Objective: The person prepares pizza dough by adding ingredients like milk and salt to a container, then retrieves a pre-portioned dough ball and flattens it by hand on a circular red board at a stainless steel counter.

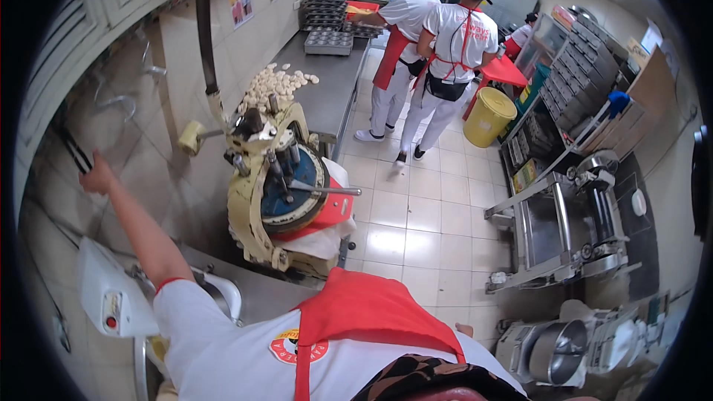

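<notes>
My left arm stretches out to the left. My left hand [96, 176] is closed around the lower end of a narrow black object [72, 147] by the tiled wall; its kind cannot be made out. Of my right hand [464, 329], only a small part shows beyond my red apron, its fingers mostly hidden. In front of me stands a cream dough divider [249, 200] with a blue round head and a long metal lever. A red board and white cloth lie beneath its head. Behind it, many pale dough pieces [278, 85] are spread on the steel table [327, 78].
Two co-workers [453, 44] stand beyond the table's far end, near stacked baking tins [328, 43]. A yellow lidded bucket [490, 115] sits on the tiled floor. On the right are a tray rack [579, 67], a roller machine [564, 215] and a mixer bowl [557, 353].
</notes>
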`<state>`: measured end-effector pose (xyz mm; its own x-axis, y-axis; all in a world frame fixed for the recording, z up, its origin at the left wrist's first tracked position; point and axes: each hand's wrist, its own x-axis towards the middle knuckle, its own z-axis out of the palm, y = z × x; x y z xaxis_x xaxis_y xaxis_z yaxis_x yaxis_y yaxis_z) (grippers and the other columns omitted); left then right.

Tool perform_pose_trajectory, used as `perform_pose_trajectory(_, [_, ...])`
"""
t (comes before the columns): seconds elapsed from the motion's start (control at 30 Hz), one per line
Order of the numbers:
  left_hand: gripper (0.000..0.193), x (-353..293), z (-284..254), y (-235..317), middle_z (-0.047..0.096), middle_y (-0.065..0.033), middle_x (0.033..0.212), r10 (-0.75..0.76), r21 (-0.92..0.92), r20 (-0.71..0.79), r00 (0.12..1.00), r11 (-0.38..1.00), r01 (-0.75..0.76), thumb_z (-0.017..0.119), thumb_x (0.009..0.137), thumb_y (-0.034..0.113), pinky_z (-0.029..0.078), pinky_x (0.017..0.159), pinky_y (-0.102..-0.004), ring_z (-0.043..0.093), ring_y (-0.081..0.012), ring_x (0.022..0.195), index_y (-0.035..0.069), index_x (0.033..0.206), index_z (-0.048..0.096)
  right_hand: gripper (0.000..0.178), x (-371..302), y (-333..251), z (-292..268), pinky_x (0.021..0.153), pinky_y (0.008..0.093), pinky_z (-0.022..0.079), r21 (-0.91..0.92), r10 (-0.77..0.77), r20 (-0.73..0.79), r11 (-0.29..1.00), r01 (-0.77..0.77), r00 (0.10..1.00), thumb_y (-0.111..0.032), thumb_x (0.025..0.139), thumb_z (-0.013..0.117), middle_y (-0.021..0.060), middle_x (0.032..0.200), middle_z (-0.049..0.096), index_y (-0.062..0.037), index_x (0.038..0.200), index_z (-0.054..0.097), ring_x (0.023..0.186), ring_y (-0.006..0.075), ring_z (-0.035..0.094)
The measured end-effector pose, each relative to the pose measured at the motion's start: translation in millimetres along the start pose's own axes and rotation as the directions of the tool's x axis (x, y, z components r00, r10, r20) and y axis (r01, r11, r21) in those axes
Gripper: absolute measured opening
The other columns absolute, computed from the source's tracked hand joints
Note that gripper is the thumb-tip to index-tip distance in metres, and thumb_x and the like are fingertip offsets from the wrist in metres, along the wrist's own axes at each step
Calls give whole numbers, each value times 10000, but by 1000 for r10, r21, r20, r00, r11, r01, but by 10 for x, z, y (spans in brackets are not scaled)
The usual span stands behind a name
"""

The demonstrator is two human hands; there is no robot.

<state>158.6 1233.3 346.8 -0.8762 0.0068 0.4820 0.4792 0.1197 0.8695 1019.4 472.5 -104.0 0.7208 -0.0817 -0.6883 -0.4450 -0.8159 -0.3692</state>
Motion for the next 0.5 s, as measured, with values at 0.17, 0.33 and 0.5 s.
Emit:
perform_pose_trajectory(0.17, [930,362,192,-198,668,-247,1211,121,-35,138,983,993,-117,853,697,609,474,964,-575,632,-399,1131,-65,1287,600,321,-138,-135,534,595,529,546,-2,62,124,998,-63,990,-302,893,712,122,837,698,-32,1067,702,750,283,705])
perform_pose_trajectory(0.33, [782,552,365,-119,715,-218,1156,174,-289,293,940,954,-86,856,722,587,516,904,-447,669,-360,1018,-73,1117,713,361,250,-967,951,644,571,562,5,-99,249,995,101,963,-345,886,724,124,877,698,-28,1057,693,795,287,703])
perform_pose_trajectory(0.5, [221,265,30,44,656,42,826,-69,-433,641,765,790,434,780,889,353,374,543,-223,561,-45,671,146,916,706,432,878,-2009,1124,519,425,566,-227,-587,204,750,621,784,-359,880,730,135,908,734,-38,1169,707,674,247,704])
